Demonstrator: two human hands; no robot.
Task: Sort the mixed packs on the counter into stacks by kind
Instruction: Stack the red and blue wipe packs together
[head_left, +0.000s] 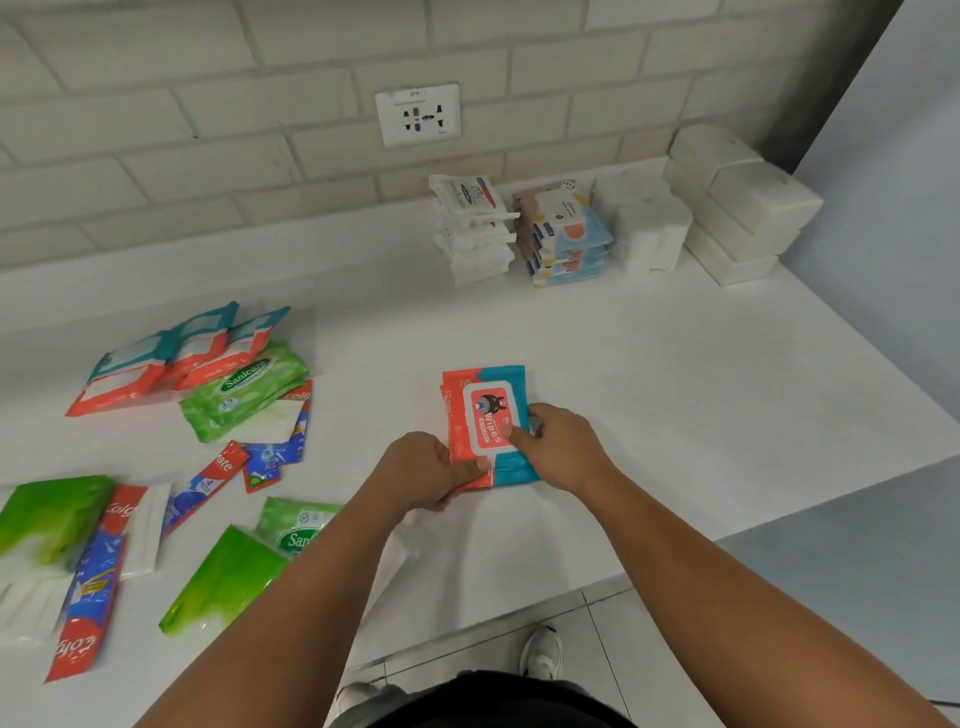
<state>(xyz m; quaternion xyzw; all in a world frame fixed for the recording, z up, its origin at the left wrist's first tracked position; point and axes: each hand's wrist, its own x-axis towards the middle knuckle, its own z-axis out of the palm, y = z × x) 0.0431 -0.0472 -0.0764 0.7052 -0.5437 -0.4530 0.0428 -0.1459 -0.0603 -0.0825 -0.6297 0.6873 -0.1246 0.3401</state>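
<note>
A small stack of red-and-teal wipes packs (485, 410) lies in the middle of the white counter (675, 395). My left hand (431, 470) grips its near left corner, thumb on top. My right hand (563, 447) holds its near right edge, with a finger pressed on the label. At the left lie mixed packs: more red-and-teal wipes packs (171, 358), green Sanicare packs (244, 389), red-and-blue Colgate sachets (88, 582) and a bright green pack (223, 587).
Sorted stacks stand by the back wall: white packs (475, 228), pastel wipes packs (566, 239), white tissue packs (652, 234) and white boxes (737, 208). A wall socket (418, 114) sits above. The counter's edge runs diagonally at right, floor and my shoes (543, 654) below.
</note>
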